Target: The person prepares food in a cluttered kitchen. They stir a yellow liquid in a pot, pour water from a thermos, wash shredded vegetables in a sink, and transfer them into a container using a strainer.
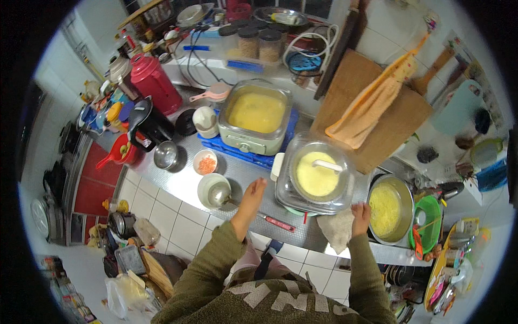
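My left hand [251,201] is over the front of the metal counter, its fingers stretched out and nothing visible in it. Beneath it passes a ladle whose red handle [280,224] lies near the counter edge; its bowl rests in a white bowl [203,187]. My right hand [361,217] is beside a grey cloth [338,231] that drapes over the front edge; whether the fingers grip it is hidden. Between the hands, a clear lid [289,190] with a white handle covers a bowl of pale yellow food [316,174].
Behind stands a green electric cooker [251,143] holding yellow liquid. A steel pot [406,218] of yellow shreds sits right, beside a green basket [429,218]. Leftward are a small bowl of orange bits [205,164], a steel cup [166,155], a black kettle [149,121] and a red thermos [156,85].
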`<action>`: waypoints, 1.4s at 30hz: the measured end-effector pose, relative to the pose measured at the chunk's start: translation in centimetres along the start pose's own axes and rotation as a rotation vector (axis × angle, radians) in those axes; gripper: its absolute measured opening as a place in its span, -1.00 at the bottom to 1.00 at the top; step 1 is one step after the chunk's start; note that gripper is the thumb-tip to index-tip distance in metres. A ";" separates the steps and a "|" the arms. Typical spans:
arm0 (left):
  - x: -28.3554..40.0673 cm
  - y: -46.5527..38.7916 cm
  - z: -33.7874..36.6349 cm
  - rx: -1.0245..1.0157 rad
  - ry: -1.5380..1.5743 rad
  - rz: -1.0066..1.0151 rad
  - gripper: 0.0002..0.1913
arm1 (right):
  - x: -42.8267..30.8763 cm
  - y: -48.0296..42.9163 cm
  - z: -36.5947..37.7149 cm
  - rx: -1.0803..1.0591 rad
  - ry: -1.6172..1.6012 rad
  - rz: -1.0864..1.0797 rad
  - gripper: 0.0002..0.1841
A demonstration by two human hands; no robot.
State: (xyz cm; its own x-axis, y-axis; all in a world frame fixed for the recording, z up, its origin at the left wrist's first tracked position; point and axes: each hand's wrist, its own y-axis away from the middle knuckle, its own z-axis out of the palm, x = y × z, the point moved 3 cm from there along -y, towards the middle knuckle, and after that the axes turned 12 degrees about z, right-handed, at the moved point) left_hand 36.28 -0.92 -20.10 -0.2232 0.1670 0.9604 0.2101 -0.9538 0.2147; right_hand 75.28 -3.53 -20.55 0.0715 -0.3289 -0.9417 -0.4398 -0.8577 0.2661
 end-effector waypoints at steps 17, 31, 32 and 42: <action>-5.5 2.9 -21.1 0.152 0.596 -0.310 -0.43 | 4.6 14.9 21.9 -0.553 1.261 -0.718 -0.52; -4.8 1.5 -22.4 0.016 0.339 -0.404 -0.63 | -14.1 20.3 21.9 -0.581 1.409 -1.013 -0.45; -4.5 1.4 -22.2 -0.002 0.321 -0.407 -0.63 | -15.1 19.9 22.4 -0.584 1.421 -1.068 -0.45; 4.6 -0.1 -21.5 -0.229 0.144 -0.410 -0.45 | -23.7 17.7 23.5 -0.550 1.357 -1.150 -0.54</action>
State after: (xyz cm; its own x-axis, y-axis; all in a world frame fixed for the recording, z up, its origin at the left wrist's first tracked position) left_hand 14.73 -5.43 -19.55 -0.3760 0.5198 0.7671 -0.1342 -0.8497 0.5099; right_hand 44.76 -1.66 1.68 0.7842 0.6198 0.0289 0.6203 -0.7843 -0.0127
